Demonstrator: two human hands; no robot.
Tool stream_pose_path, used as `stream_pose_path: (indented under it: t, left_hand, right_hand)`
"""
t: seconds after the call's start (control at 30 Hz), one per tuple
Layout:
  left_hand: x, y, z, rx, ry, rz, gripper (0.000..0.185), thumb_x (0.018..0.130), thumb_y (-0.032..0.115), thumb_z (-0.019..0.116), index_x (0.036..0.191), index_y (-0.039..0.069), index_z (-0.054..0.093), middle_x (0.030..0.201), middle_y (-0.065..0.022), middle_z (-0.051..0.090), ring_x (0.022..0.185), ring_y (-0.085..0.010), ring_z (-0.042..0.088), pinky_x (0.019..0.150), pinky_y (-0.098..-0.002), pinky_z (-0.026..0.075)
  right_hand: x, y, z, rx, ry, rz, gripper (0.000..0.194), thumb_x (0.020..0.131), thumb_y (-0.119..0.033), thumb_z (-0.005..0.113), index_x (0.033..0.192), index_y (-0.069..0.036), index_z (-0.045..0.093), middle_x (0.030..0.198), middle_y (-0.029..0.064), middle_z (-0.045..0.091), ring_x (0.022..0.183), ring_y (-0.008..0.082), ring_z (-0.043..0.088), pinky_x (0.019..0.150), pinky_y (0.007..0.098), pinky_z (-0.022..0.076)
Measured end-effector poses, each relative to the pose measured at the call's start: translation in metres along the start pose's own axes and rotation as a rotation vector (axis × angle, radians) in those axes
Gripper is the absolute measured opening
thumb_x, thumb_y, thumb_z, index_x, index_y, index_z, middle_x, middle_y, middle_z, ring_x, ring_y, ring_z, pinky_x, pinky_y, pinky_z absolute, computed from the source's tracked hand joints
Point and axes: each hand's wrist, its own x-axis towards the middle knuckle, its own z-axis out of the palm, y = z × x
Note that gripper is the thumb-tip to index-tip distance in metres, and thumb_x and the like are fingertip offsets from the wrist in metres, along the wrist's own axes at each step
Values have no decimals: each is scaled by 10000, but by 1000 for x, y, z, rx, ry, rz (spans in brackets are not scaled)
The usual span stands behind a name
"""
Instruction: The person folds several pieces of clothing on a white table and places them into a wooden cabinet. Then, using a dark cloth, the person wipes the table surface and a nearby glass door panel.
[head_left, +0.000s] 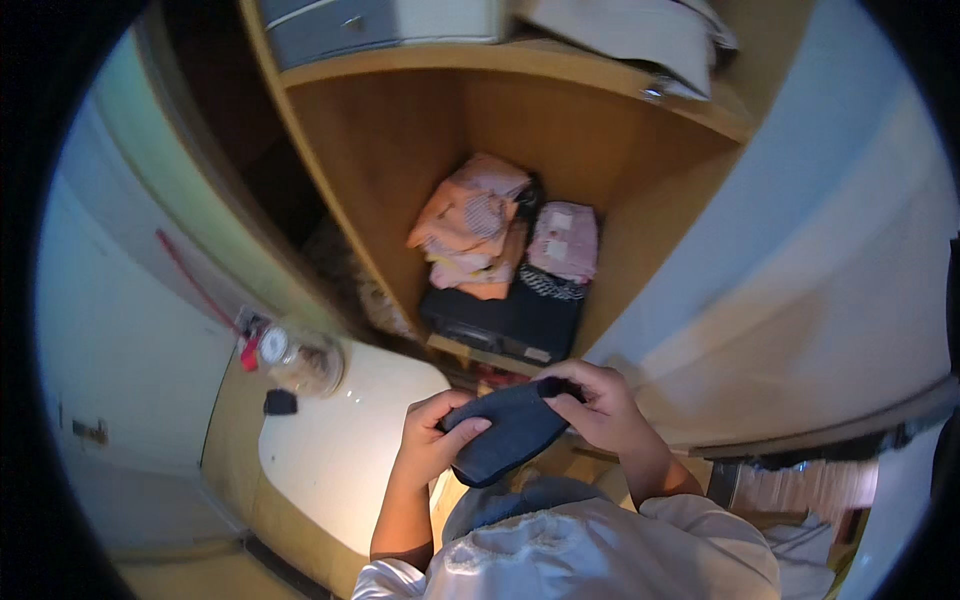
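Observation:
A dark grey fabric piece with black edging (510, 431), whose exact kind I cannot tell, is held in front of my body. My left hand (441, 439) grips its left end, the thumb lying on top. My right hand (600, 405) pinches the upper right end, where a black patch shows between the fingers. Beyond the hands, folded orange and pink clothes (472, 225) and a folded pink garment (566, 240) over a black-and-white patterned cloth (553, 283) rest on a black case (499, 322) inside a wooden cabinet.
To the left, a clear jar with a white lid (311, 367) and a small dark object (281, 402) are on a white-topped surface (337, 442). A cabinet shelf (465, 58) spans the top, with grey drawers (337, 30) on it. A pale panel (810, 262) stands at right.

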Motion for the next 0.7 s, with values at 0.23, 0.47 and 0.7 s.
stream_pose_path:
  t: [0.23, 0.47, 0.7]
  left_hand:
    - [41, 30, 100, 127, -336, 220, 164, 753, 74, 730, 860, -3, 631, 696, -18, 606, 643, -77, 542, 596, -213, 425]
    - [48, 78, 191, 216, -454, 210, 133, 884, 117, 596, 887, 11, 516, 590, -18, 476, 537, -57, 398, 509, -213, 349]
    - [57, 69, 214, -472, -722, -265, 200, 990, 225, 363, 1013, 70, 488, 898, 0, 536, 781, -78, 502, 685, -216, 416]
  right_hand:
    - [-105, -47, -93, -138, 633, -174, 201, 817, 61, 560, 1006, 13, 611, 860, 71, 644, 800, 112, 597, 723, 231, 467]
    - [-164, -88, -122, -583, 917, -533, 255, 629, -2, 734, 851, -22, 612, 779, 94, 623, 652, 176, 589, 611, 280, 468]
    - [-182, -107, -75, -1094, 454, -345, 214, 658, -128, 686, 858, -77, 631, 1072, 77, 568, 793, 220, 580, 676, 333, 489]
